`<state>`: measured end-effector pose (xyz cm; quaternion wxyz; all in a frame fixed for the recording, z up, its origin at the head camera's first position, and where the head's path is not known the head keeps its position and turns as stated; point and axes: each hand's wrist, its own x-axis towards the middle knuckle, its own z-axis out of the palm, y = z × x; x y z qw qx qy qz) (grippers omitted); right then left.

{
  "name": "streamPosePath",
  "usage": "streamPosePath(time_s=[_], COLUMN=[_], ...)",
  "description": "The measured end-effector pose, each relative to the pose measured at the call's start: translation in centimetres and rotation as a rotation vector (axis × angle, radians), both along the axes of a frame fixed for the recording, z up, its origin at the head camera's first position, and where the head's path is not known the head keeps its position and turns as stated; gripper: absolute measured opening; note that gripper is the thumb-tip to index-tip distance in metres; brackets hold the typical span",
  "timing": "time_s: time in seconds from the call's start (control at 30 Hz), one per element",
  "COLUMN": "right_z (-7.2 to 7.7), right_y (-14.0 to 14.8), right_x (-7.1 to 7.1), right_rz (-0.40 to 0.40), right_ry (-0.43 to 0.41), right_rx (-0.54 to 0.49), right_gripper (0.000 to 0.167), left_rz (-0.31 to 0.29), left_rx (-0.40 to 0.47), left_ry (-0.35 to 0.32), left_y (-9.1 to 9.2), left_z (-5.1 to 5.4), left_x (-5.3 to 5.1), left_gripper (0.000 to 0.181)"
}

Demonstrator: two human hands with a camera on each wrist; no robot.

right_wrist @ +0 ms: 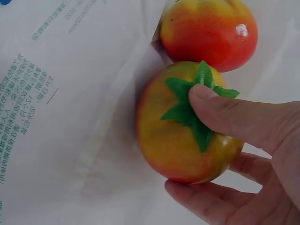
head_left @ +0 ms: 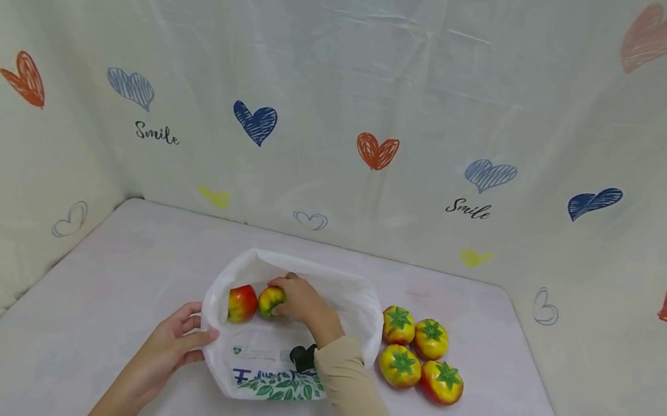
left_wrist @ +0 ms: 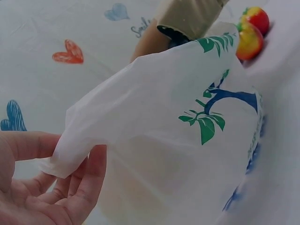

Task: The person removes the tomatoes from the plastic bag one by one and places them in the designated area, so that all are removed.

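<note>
The toy persimmon in the grasp is inside the white plastic bag, and it lies just to the left of the right hand, which has reached in through the open mouth. This hand pinches the fruit: the thumb presses on its green calyx, and the other fingers are around the opposite side. The fruit is roundish, so I see no clear long axis; its calyx faces the thumb. A second toy persimmon lies farther left in the bag, close beside the held one; whether the two touch, I cannot tell with certainty. The left hand is outside, at the left side of the bag, and it holds the rim between the thumb and the fingers. Thus the bag wall stands between this hand and both fruits. On the other side, four more toy persimmons are grouped on the table, to the right of the bag, so the right arm is clearly the nearer one to them.
</note>
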<state>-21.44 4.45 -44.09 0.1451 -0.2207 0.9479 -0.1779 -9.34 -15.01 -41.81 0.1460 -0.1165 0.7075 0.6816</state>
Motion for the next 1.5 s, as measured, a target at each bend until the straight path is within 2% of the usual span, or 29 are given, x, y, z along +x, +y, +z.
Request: streamPosePath(time_s=[0.4,0.73,0.9,1.13,1.5], right_z=[1.0,1.1,1.7,3.7,6.0], right_y=[0.4,1.2,1.6,2.8,5.4], right_x=[1.2,2.0,2.4,3.3,6.0], right_rz=[-0.005,0.018,0.011,0.04,0.075], right_ry=[-0.094,-0.079,-0.086,-0.081,-0.023], right_rx=[0.092,0.079,0.02,-0.089,-0.264], right_gripper=[0.046,0.047,0.048,0.048,0.048], left_rz=[0.001,0.011,0.01,0.013,0.023], left_rx=[-0.001,-0.014,-0.011,-0.016,-0.022], left_ry=[0.01,0.005,0.012,0.015,0.02], left_y=[0.2,0.2,0.1,0.1,0.1], left_z=[0.1,0.0,-0.1,-0.1,-0.1], left_x=[0.1,0.2,0.3,0.4,0.5], left_gripper=[0.053,0.054,0.053,0.053,0.054])
